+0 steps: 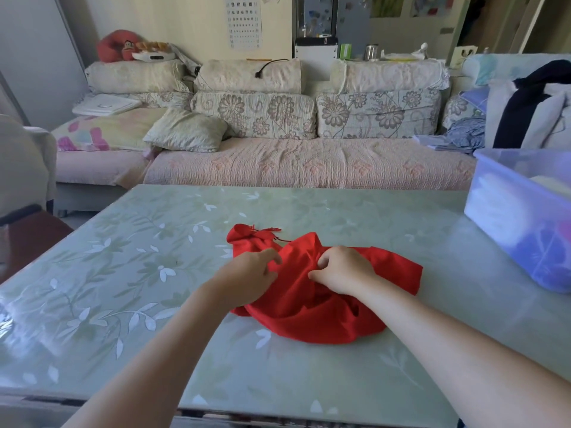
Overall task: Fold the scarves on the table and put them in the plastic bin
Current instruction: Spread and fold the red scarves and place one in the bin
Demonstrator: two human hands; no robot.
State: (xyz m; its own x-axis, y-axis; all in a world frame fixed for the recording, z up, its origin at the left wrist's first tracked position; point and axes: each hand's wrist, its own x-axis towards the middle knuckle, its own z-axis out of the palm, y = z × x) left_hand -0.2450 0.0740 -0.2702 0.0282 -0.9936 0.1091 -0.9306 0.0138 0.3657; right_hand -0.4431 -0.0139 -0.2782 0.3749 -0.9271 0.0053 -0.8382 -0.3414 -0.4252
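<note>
Left hand [250, 274] and right hand [343, 270] gather red scarf [309, 316] on tabletop [154, 273].
Fingers [272, 256] curled, pinching cloth; long axis 11 to 5 o'clock, tassels at 11.

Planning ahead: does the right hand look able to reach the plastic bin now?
Probably yes: only bare table lies between the right hand, gripping the red scarf, and the open plastic bin.
</note>
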